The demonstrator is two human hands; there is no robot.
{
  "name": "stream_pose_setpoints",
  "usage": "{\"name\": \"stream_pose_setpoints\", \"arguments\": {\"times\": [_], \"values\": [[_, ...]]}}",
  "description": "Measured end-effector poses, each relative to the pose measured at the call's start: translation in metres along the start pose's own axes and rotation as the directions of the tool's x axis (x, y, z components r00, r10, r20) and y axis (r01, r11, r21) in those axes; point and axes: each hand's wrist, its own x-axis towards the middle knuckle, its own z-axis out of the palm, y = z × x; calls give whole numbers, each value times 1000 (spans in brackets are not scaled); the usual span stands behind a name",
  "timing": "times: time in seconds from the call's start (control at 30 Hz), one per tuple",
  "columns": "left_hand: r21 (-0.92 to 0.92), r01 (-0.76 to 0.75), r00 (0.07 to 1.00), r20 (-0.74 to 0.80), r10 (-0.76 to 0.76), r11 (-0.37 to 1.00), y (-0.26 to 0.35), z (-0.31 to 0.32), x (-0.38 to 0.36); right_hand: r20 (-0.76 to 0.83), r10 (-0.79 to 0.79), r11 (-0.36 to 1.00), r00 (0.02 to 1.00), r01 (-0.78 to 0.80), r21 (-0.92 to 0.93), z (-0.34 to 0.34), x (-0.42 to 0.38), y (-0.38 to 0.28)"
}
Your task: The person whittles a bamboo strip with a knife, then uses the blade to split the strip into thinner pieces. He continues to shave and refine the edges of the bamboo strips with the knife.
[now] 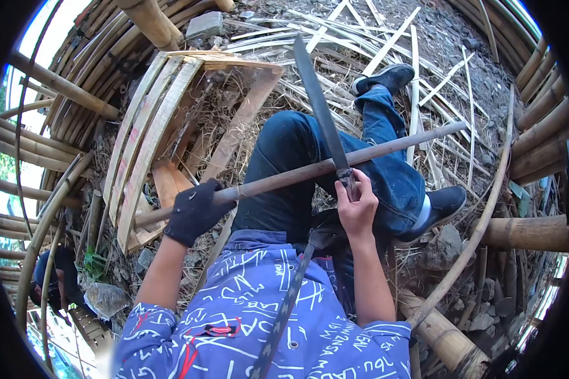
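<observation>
My left hand [199, 211], in a black glove, is wrapped around a long brown pole [281, 181] near its left end. The pole slants up to the right across my jeans [278, 151]. In my bare right hand [358, 205] is the short dark handle of a machete [323, 108], held between thumb and fingers. Its long dark blade points up and away, crossing the pole in this view just above the handle. The pole's right end reaches out past my knee.
A slatted wooden crate [152, 129] lies on its side at left. Pale split strips [417, 88] and shavings litter the ground ahead. Thick bamboo poles [528, 232] stand around, with rocks [446, 246] at right. Another person [55, 278] bends over at far left.
</observation>
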Motion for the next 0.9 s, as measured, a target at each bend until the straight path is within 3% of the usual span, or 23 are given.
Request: {"name": "stream_pose_setpoints", "arguments": {"times": [0.03,0.07,0.13,0.2,0.27,0.33,0.4,0.47,0.53,0.6,0.73,0.9], "values": [[3,-127,981,-145,126,992,-8,6,0,-57,-50,998,997,52,19,1,-1,6],[-1,-133,981,-143,132,991,-13,10,0,-62,-49,999,997,50,14,-1,-1,9],[37,-183,978,-98,186,982,-18,15,0,-67,51,992,996,-43,117,-7,-4,14],[48,-182,981,-58,185,982,-18,21,5,-79,47,990,996,-36,134,-12,-5,17],[-8,-191,979,67,191,982,-15,27,14,-117,130,949,985,-89,302,-19,-4,15],[12,-256,963,90,254,967,-21,40,26,-137,116,957,984,-74,279,-26,0,16],[-129,-130,979,140,148,983,-9,39,37,-112,174,930,978,-126,346,-33,9,18],[-163,-140,983,94,156,977,3,37,46,-124,183,927,975,-130,352,-41,23,14],[-37,-201,979,30,202,979,12,33,54,-138,289,893,947,-215,395,-50,37,6],[-16,-199,979,35,200,980,14,36,61,-202,270,950,941,-227,212,-56,46,8],[-6,-188,980,67,188,982,24,40,71,-134,242,970,961,-236,64,-37,34,17],[-9,-173,980,95,173,985,22,46,73,-70,32,999,997,-34,-26,-26,13,14]]}}
